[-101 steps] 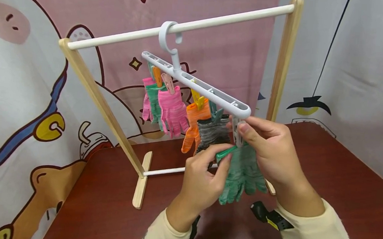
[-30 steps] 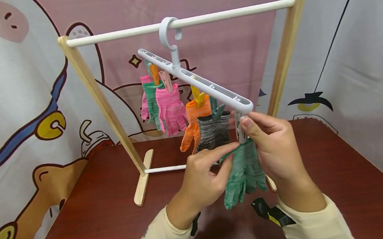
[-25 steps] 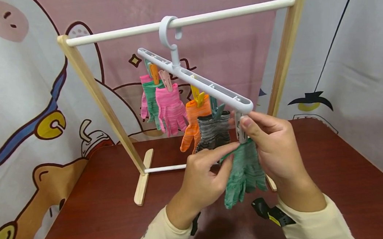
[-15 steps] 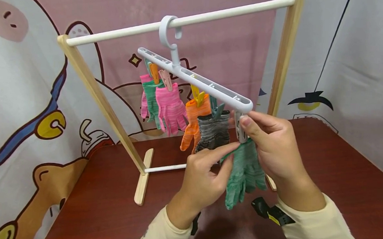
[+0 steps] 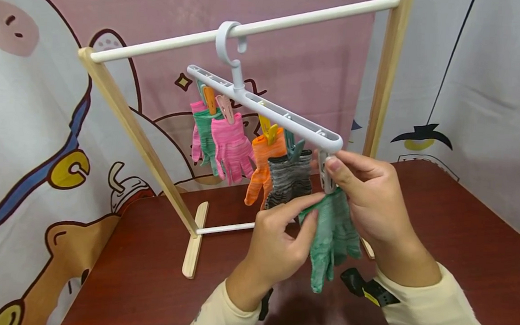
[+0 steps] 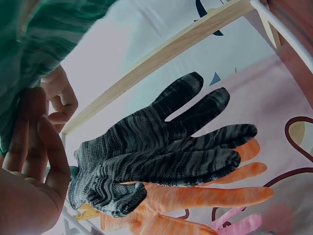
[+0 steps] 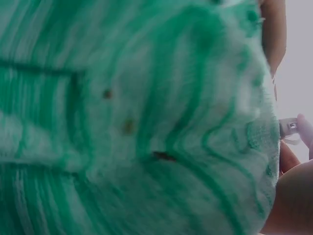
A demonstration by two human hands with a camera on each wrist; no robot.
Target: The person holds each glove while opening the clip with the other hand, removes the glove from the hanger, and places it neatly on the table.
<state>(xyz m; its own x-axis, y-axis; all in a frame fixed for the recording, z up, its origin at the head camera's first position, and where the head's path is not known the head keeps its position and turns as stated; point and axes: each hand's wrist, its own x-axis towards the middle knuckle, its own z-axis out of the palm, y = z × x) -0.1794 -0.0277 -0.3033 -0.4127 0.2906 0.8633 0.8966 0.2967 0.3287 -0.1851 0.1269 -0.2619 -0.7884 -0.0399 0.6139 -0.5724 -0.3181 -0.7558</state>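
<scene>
A green striped knit glove (image 5: pixel 327 236) hangs fingers down below the near end of a white hanger (image 5: pixel 285 119). My left hand (image 5: pixel 282 238) pinches its cuff between thumb and index finger. On the grey clothespin (image 5: pixel 325 174) at that end, my right hand (image 5: pixel 373 204) keeps its thumb, with the other fingers behind. The cuff meets the clothespin's lower tip; whether the tip bites the cloth I cannot tell. Beside it hangs a black-and-grey glove (image 6: pixel 156 142) from a dark teal clothespin (image 5: pixel 294 147). Green cloth fills most of the right wrist view.
An orange glove (image 5: pixel 264 158), a pink glove (image 5: pixel 234 148) and others hang further along from coloured clothespins. The hanger hooks over the white rod (image 5: pixel 295 23) of a wooden stand (image 5: pixel 132 135). That stand is on a dark red table (image 5: pixel 137 274), with printed curtains behind.
Since the earliest frame, the green glove's cuff has moved up and right to the clothespin's tip, with the left hand's fingertips following. Lately the glove's fingers have swung slightly; both hands stay nearly still.
</scene>
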